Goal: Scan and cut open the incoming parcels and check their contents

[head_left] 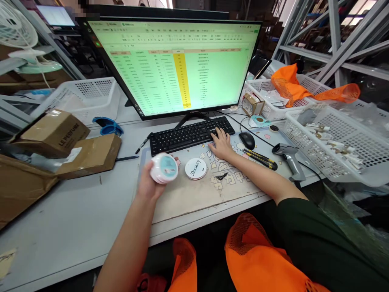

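Fingers of my left hand (151, 183) hug the jar (162, 169), top facing me, maybe for reading, at nine o'clock from the white disc (196, 168); my right hand (223, 146) lies spread on the keyboard (179, 137).

Rows (203, 74) on a monitor (176, 65) sit too small to read, a jar (164, 169) bears a blurred label (168, 163), and the left edge crops a fan (13, 22).

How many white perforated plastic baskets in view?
3: left basket, beside the monitor; right rear basket, with orange mesh fabric draped over it; right front basket, beside the barcode scanner. Others may be hidden behind the monitor.
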Demonstrator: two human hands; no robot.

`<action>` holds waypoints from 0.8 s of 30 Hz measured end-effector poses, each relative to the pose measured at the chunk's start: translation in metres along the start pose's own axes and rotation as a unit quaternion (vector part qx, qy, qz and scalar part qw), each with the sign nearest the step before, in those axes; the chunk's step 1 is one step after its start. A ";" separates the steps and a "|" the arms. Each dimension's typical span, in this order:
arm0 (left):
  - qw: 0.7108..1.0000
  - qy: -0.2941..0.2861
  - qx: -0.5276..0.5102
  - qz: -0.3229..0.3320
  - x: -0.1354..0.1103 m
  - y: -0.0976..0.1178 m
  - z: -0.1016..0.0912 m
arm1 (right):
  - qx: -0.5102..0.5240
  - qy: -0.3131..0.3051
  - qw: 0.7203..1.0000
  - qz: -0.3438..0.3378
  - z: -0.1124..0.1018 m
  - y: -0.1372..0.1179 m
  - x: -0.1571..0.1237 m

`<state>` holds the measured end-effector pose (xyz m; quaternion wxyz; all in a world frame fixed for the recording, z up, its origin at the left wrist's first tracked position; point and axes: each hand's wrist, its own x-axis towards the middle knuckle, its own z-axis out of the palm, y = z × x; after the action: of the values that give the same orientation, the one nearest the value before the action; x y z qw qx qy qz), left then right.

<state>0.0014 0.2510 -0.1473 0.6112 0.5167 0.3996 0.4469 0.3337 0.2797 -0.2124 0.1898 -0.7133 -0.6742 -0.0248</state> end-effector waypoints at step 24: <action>0.987 0.040 -0.155 -0.015 -0.064 -0.024 0.105 | 0.183 0.003 0.970 -0.162 -0.086 -0.149 -0.126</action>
<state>0.0867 0.1589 -0.1534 0.6746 0.3910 0.3572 0.5143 0.1969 0.1368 -0.1342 0.3130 -0.5473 -0.7733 0.0667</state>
